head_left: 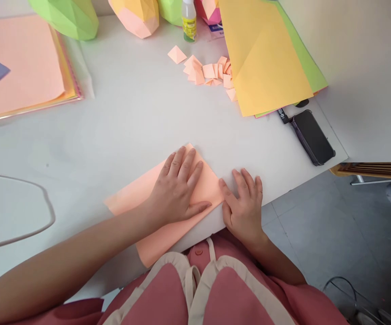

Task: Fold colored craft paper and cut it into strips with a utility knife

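A peach sheet of paper (pixel 131 192) lies at a slant near the table's front edge, its lower part reaching toward my lap. My left hand (pixel 178 189) rests flat on it, fingers spread toward the far corner and thumb pointing right. Beside the sheet's right corner is my right hand (pixel 244 203), its index fingertip at that corner and its other fingers apart on the tabletop. Farther back lies a group of small folded peach paper pieces (pixel 209 71), some overlapping, partly hidden by a yellow sheet (pixel 270 63).
Faceted paper shapes (pixel 136 18) and a glue bottle (pixel 189 22) stand at the back. A stack of coloured paper (pixel 19 67) is at left, near a white cable (pixel 48 203). On the right, a phone (pixel 314 135) lies near the table edge.
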Action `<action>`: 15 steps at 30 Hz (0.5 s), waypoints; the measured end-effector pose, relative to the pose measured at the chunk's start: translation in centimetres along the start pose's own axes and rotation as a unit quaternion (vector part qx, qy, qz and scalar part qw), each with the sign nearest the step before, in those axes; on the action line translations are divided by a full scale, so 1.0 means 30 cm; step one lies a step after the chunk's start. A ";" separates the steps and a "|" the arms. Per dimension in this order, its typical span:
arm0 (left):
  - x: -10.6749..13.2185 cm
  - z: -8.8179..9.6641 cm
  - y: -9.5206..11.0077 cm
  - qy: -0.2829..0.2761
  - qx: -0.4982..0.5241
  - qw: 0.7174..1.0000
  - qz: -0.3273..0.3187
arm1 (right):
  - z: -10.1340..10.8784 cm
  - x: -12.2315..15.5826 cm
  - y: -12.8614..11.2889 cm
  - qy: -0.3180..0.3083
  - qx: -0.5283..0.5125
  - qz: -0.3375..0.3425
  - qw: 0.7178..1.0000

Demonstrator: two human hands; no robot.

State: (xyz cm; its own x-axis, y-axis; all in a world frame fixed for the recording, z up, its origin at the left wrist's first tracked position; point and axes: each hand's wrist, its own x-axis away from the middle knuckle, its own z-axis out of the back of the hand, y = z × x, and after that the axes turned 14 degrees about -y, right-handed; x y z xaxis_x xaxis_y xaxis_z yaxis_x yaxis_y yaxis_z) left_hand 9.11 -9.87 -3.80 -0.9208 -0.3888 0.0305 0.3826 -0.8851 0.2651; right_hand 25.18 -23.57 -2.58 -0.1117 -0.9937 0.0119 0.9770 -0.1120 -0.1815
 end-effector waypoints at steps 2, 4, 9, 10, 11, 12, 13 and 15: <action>-0.001 0.001 0.002 -0.001 0.001 1.000 0.002 | 0.006 0.003 0.007 -0.004 0.001 0.011 1.000; -0.001 0.003 0.004 -0.004 0.000 1.000 0.003 | 0.012 0.004 0.014 -0.006 0.001 0.021 1.000; -0.001 0.007 0.007 -0.007 0.000 1.000 0.009 | 0.024 0.011 0.022 0.005 0.004 0.047 0.999; -0.001 0.007 0.006 -0.009 -0.001 1.000 0.010 | 0.025 0.013 0.023 0.010 0.005 0.051 0.999; 0.000 0.008 0.006 -0.011 -0.002 1.000 0.011 | 0.026 0.015 0.023 0.015 0.005 0.054 0.998; 0.000 0.008 0.006 -0.013 -0.003 1.000 0.011 | 0.027 0.018 0.023 0.020 0.005 0.057 0.998; 0.000 0.009 0.005 -0.014 -0.004 1.000 0.011 | 0.028 0.021 0.023 0.026 0.004 0.060 0.998; -0.001 0.009 0.004 -0.015 -0.007 1.000 0.010 | 0.029 0.027 0.024 0.034 0.001 0.068 0.997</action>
State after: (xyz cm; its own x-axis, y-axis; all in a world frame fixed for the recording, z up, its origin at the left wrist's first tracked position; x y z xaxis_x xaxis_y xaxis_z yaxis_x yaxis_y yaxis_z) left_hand 9.17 -9.90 -3.50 -0.9151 -0.3978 0.0651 0.4009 -0.8814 0.2500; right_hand 25.95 -24.45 -1.84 0.0100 -0.9968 -0.0788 0.9843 0.0237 -0.1751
